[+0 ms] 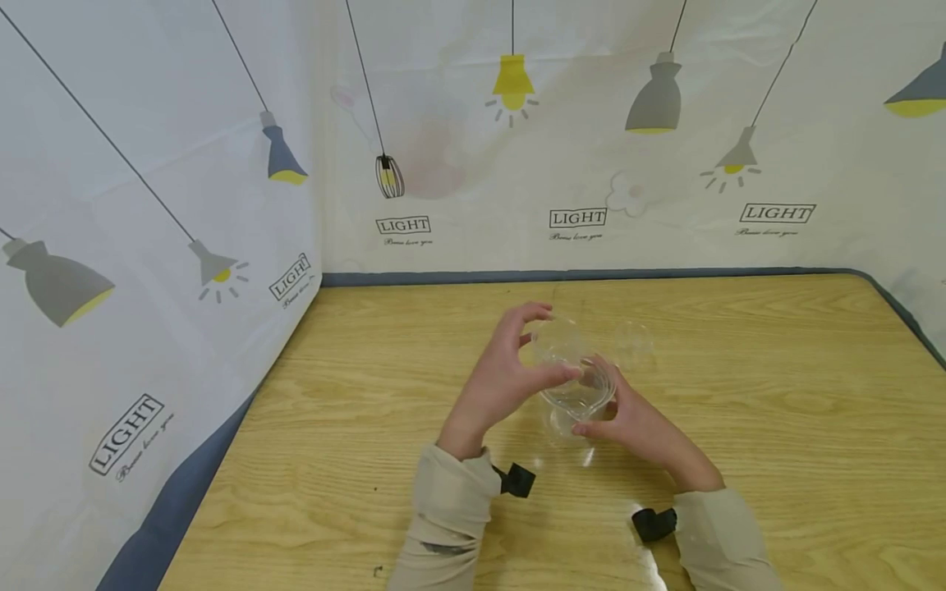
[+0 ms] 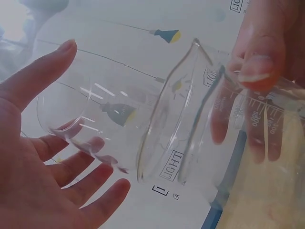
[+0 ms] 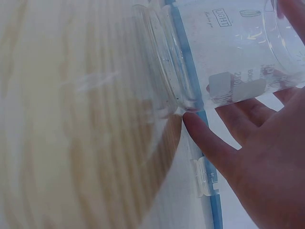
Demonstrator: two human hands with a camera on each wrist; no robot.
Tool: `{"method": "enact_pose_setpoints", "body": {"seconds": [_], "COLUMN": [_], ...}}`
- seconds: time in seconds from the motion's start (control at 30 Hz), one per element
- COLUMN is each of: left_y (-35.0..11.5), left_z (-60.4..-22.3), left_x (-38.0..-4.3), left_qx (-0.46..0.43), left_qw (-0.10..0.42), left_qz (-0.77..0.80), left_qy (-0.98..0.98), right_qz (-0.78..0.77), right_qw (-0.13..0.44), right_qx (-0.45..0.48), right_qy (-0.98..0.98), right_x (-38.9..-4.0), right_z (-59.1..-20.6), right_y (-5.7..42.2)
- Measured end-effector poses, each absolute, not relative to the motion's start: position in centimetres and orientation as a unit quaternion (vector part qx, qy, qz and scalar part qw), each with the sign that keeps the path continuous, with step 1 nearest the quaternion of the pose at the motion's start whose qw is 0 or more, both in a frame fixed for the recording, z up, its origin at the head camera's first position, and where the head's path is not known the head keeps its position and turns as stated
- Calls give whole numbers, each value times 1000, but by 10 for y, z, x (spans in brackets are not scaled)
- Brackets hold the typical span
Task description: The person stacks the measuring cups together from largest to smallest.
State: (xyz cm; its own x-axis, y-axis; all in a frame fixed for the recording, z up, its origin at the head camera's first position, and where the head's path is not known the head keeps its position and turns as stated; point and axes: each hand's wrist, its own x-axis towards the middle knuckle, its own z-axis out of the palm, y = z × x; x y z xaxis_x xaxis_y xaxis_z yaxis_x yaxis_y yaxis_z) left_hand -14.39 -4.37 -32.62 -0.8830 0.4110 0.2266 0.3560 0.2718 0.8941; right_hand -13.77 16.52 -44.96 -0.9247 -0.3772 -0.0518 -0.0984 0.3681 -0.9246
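Note:
My left hand (image 1: 506, 365) grips a clear glass beaker (image 2: 90, 109) by its sides, thumb on one side and fingers on the other. This beaker is tipped over, its base upward and its rim toward a second clear beaker (image 1: 580, 402). My right hand (image 1: 639, 427) holds that lower beaker, which bears white printed marks, thumb at the near side. In the left wrist view the two rims lie close together; whether they touch I cannot tell. Contact between the lower beaker and the table is also unclear.
Behind the hands, a small clear glass vessel (image 1: 634, 343) stands on the wooden table (image 1: 355, 410). A white sheet (image 1: 473, 164) printed with lamps hangs along the left and back. Black cameras (image 1: 517, 480) are strapped at both wrists.

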Motion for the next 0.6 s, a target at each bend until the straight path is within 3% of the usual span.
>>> {"method": "enact_pose_setpoints", "body": {"seconds": [0.37,0.6], "left_y": [-42,-40], "left_z": [-331,-358], "left_x": [-146,-161], "left_qx": [285,322], "left_qw": [28,44], "left_qz": [529,505], "left_qy": [799,800], "right_qz": [-574,-569], "right_qw": [132,124], "right_qx": [-160,-158], "right_qy": [792,798], "right_x": [-138,-138], "right_z": [-451,-450], "right_y": [165,164]}}
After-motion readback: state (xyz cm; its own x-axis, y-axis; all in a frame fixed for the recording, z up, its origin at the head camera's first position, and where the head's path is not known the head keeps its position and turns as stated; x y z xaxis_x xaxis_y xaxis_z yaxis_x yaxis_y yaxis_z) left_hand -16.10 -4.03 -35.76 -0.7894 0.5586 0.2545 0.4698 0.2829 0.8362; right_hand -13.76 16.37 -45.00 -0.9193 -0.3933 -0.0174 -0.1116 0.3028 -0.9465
